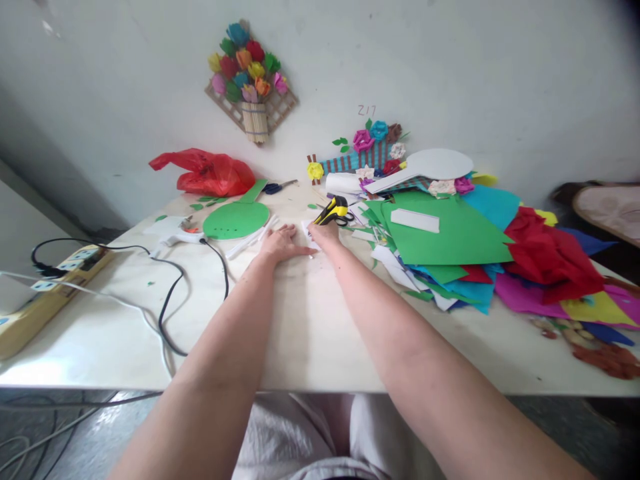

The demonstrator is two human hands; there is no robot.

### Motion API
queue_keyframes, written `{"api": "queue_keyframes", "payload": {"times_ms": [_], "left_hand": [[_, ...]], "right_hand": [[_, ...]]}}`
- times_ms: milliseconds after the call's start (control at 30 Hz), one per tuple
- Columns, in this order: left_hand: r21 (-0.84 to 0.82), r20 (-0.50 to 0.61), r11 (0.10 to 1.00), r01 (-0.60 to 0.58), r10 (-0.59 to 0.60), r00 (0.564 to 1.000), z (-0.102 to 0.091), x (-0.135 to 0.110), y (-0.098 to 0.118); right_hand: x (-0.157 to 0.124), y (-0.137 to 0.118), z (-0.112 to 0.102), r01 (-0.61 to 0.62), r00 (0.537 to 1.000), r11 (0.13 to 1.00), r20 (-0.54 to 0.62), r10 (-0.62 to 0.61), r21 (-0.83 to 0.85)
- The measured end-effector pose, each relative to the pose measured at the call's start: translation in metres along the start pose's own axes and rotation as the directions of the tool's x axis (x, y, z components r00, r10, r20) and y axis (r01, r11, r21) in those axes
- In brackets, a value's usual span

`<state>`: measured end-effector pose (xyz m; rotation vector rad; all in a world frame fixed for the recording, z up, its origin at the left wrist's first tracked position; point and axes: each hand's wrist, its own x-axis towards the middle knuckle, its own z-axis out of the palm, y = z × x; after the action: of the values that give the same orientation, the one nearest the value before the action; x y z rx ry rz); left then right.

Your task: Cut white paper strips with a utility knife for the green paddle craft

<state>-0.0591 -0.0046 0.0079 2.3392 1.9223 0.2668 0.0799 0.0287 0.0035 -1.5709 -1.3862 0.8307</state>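
Yellow-and-black cutter is standing tilted in the person's right hand, near the middle of a white table that is spreading across the view. Both forearms are stretching forward over the tabletop and converging, the left one angling rightward and the right one angling leftward. To the right, a heap of coloured paper is lying with a large green sheet uppermost. On the left, a green paddle-shaped cutout is lying flat, its handle pointing away from the person.

The left hand is resting palm down with its fingers spread, gripping nothing visible, its thumb reaching sideways toward the other hand. The right hand is bending its fingers closed around the cutter's lower part. The cutter's long axis is slanting from this grip up and rightward, its exposed end pointing away from the person; the blade is not showing clearly. White strips are lying beside the left hand, and a small white paper piece is showing between the hands; whether the blade is touching it cannot be told.
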Motion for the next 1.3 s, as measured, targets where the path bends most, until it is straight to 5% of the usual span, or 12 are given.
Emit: {"api": "queue_keyframes", "payload": {"times_ms": [1300], "left_hand": [[0.015, 0.008, 1.0, -0.003, 0.003, 1.0, 0.0008, 0.001, -0.0012]], "right_hand": [[-0.0044, -0.002, -0.0041, -0.031, 0.999, 0.999, 0.013, 0.031, 0.024]]}}
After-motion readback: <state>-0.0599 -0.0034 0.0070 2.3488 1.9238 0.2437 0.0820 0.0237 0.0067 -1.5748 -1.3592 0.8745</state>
